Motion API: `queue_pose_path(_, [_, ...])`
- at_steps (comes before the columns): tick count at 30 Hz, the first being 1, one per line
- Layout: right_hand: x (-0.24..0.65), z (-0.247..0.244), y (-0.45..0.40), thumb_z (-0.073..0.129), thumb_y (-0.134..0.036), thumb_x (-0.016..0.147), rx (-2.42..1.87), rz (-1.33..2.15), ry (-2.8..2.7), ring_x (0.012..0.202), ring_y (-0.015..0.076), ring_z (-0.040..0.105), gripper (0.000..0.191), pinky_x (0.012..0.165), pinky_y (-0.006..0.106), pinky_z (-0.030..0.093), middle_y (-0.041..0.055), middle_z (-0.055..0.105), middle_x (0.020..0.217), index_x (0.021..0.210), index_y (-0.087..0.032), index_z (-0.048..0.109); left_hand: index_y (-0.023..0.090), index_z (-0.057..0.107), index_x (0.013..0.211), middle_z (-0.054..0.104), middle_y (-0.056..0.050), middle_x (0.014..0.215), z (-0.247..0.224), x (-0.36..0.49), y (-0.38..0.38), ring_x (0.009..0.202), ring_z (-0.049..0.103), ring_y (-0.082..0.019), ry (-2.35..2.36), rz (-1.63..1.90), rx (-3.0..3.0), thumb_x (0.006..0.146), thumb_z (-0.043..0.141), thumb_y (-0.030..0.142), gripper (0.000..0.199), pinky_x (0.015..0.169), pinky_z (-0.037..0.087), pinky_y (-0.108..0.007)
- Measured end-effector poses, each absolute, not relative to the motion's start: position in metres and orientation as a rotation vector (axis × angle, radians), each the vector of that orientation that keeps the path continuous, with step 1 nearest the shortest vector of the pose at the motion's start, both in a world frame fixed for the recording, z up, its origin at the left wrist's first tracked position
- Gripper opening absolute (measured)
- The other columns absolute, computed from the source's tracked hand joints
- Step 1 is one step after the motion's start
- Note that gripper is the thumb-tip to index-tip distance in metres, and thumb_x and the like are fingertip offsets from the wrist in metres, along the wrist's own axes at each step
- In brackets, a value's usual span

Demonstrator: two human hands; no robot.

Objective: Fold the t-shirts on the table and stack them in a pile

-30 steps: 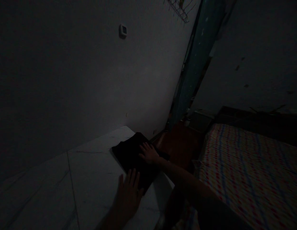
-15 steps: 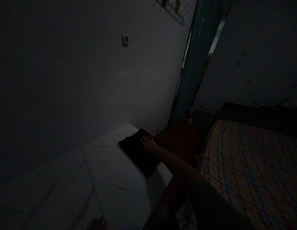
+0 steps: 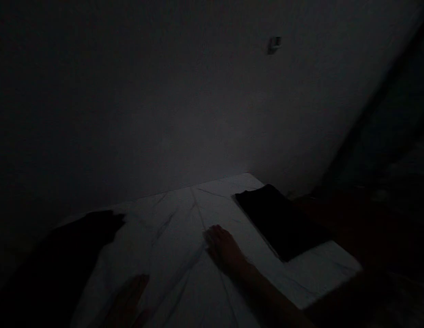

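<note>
In the dim head view a folded black cloth (image 3: 282,223), perhaps a garment, lies flat on the white marble-patterned table (image 3: 174,241). To its left my right hand (image 3: 225,246) is over the tabletop, palm down with its fingers stretched out, apart from the cloth and with nothing seen in it. My left hand (image 3: 128,298) is low in the view, dark and partly cut off. Its thumb stands away from the fingers, and I see nothing in it. Beyond it on the left spreads a second dark cloth (image 3: 68,255), crumpled at its far end.
A plain wall (image 3: 171,100) rises along the table's back edge, with a small blurred device (image 3: 274,44) fixed high on it. The table's right edge drops to a dark reddish floor (image 3: 338,218). The far right is too dark to make out.
The view has swung left, bringing the second dark cloth into sight. My right hand has left the folded black cloth and moved left over the bare tabletop. More of my left hand shows.
</note>
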State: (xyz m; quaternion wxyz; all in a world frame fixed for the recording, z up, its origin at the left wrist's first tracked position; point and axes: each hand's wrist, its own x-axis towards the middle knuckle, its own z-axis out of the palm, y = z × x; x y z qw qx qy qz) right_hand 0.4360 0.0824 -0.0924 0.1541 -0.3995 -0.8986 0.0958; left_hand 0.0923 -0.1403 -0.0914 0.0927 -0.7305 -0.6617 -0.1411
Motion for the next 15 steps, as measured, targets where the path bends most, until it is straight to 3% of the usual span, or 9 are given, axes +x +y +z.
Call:
queue_pose_path(3, [0.441, -0.123, 0.097, 0.038, -0.049, 0.1, -1.05, 0.13, -2.514, 0.141, 0.0333, 0.043, 0.056, 0.115, 0.052, 0.038, 0.0149, 0.055, 0.147, 0.143, -0.018, 0.057, 0.035, 0.021, 0.16, 0.048, 0.001, 0.155, -0.054, 0.093, -0.172, 0.137, 0.052, -0.019, -2.082, -0.31, -2.049, 0.102, 0.041, 0.039, 0.062, 0.106, 0.052, -0.034])
queue_pose_path(8, [0.453, -0.165, 0.12, 0.039, -0.045, 0.098, -0.71, -0.074, -2.466, 0.13, 0.0334, 0.055, 0.049, 0.104, 0.054, 0.048, 0.0114, 0.064, 0.137, 0.136, -0.026, 0.063, 0.023, 0.048, 0.149, 0.051, -0.006, 0.153, -0.035, 0.056, -0.189, 0.141, 0.046, -0.021, -2.331, -0.32, -1.847, 0.103, 0.038, 0.045, 0.052, 0.116, 0.042, -0.036])
queue_pose_path(15, [0.462, -0.174, 0.124, 0.045, -0.04, 0.093, -0.621, -0.152, -2.424, 0.126, 0.0328, 0.059, 0.05, 0.097, 0.051, 0.054, 0.0084, 0.065, 0.136, 0.139, -0.032, 0.061, 0.01, 0.056, 0.14, 0.056, -0.018, 0.145, -0.011, 0.0, -0.151, 0.136, 0.051, -0.031, -2.787, -0.079, -1.374, 0.095, 0.048, 0.043, 0.056, 0.114, 0.04, -0.045])
